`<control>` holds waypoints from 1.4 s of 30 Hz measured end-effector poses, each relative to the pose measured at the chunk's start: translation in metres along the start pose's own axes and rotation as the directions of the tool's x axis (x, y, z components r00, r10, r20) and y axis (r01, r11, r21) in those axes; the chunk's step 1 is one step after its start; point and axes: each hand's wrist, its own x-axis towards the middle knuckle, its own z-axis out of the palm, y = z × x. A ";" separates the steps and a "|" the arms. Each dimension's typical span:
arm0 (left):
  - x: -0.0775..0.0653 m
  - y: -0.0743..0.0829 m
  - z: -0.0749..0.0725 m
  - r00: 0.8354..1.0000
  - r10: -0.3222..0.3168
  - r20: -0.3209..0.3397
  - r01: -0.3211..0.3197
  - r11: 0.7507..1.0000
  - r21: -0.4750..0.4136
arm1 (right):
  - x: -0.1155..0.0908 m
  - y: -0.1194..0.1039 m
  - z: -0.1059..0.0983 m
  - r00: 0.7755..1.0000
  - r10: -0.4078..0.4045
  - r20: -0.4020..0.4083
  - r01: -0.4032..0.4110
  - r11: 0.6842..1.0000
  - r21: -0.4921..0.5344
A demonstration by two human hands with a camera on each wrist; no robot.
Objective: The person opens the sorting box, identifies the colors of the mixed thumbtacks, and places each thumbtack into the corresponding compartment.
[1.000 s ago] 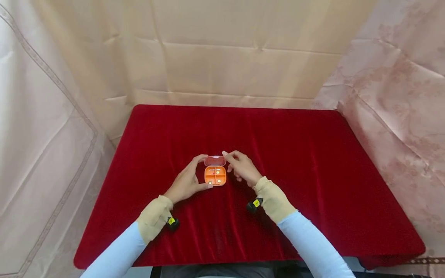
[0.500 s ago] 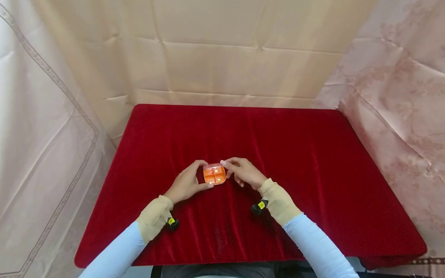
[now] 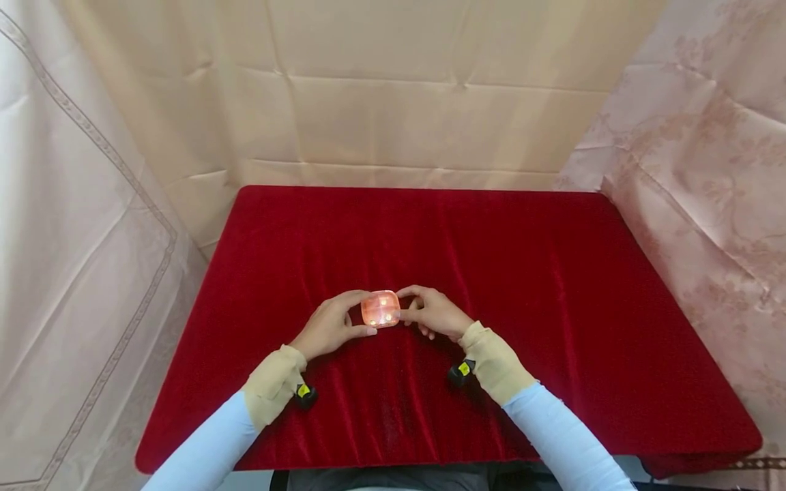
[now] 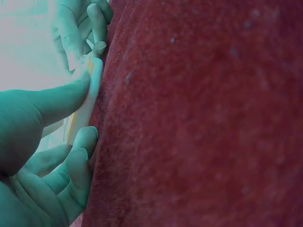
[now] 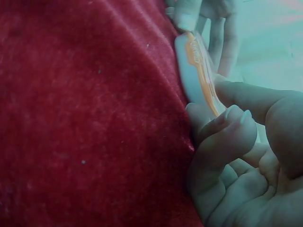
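Observation:
A small orange pill box [image 3: 381, 309] with a clear lid lies near the middle of the red cloth, its lid lying over the compartments. Several small pale pieces show through the glare on that lid. On the left side, my left hand [image 3: 331, 325] holds the box between thumb and fingers. My right hand [image 3: 434, 312] has its thumb and curled fingers at the box's right edge. From the right wrist, the box [image 5: 191, 78] is seen edge-on, with an orange rim above a pale base. Whether the lid's catch is engaged cannot be told.
Red velvet cloth [image 3: 522, 273] covers the table under both hands. A cream curtain [image 3: 393, 88] hangs behind, with pale cloths at the left and right sides. Small black cameras [image 3: 459, 372] sit on the wrists.
The clear lid has swung from standing up behind the box down over its compartments. My right hand has moved slightly nearer to me along the right edge. My left hand stays almost in place.

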 end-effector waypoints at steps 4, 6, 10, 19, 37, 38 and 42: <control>0.002 0.001 0.002 1.000 0.015 -0.012 -0.015 1.000 0.019 | -0.002 -0.002 -0.001 1.000 -0.012 0.004 0.012 0.999 -0.047; 0.004 0.002 0.003 1.000 0.022 -0.021 -0.021 0.999 0.035 | -0.002 -0.003 -0.003 1.000 -0.025 0.012 0.026 0.996 -0.088; 0.005 0.002 0.002 1.000 0.027 -0.016 -0.026 0.998 0.050 | 0.005 -0.007 0.001 0.999 -0.050 0.014 0.052 0.972 -0.228; -0.003 0.000 -0.003 0.998 -0.057 -0.032 0.059 0.996 0.073 | 0.023 -0.013 0.011 0.987 -0.151 0.052 0.160 0.924 -0.348; 0.037 0.015 -0.025 0.985 -0.126 0.122 0.125 0.992 0.017 | -0.018 0.046 -0.112 0.984 0.101 -0.148 -0.133 0.964 -0.230; 0.044 0.014 -0.028 0.984 -0.123 0.127 0.121 0.992 0.025 | -0.018 0.044 -0.114 0.986 0.113 -0.125 -0.142 0.958 -0.249; 0.070 0.011 -0.038 0.986 -0.116 0.122 0.102 0.989 0.111 | -0.023 0.029 -0.122 0.978 0.205 -0.041 -0.208 0.926 -0.315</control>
